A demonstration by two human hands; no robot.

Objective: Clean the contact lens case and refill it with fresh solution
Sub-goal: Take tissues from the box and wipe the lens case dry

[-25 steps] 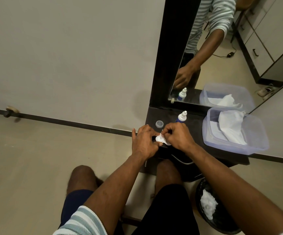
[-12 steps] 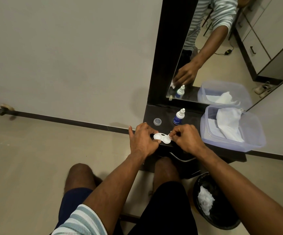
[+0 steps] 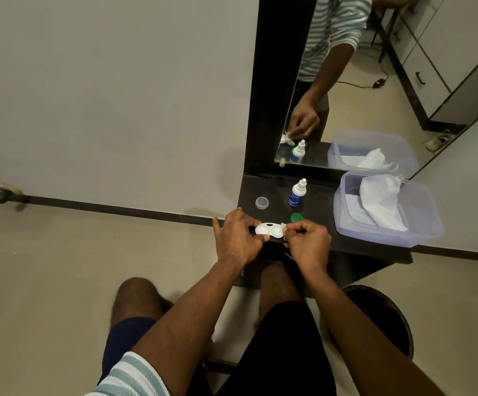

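A: What does the contact lens case (image 3: 269, 230) look like?

B: White, two round wells joined side by side, both uncapped, with a dark spot at its upper edge. It sits just right of the frame's centre, at the near edge of the dark shelf (image 3: 322, 224), held between both hands.

A: And the hands?

B: The left hand (image 3: 239, 238) grips the case's left end, thumb and fingers curled round it. The right hand (image 3: 307, 241) has its fingers bunched at the right end, pinching a small scrap of white tissue (image 3: 285, 227) against the case.

A: What else is on the shelf?

B: A green cap (image 3: 297, 217) just above the right hand, a clear cap (image 3: 261, 202) further up and to the left, and a small solution bottle (image 3: 297, 193) standing upright between them, white nozzle and blue label. At centre right is a translucent plastic tub (image 3: 420, 221) with white tissues (image 3: 380, 201) inside.

A: And the room?

B: A dark-framed mirror (image 3: 346, 81) rises from the back of the shelf in the upper right, reflecting a striped sleeve, a hand, the bottle and the tub. A plain pale wall fills the upper left, a dark skirting line runs across, the floor is beige. A black bin (image 3: 389, 318) stands at lower right beside the person's knees.
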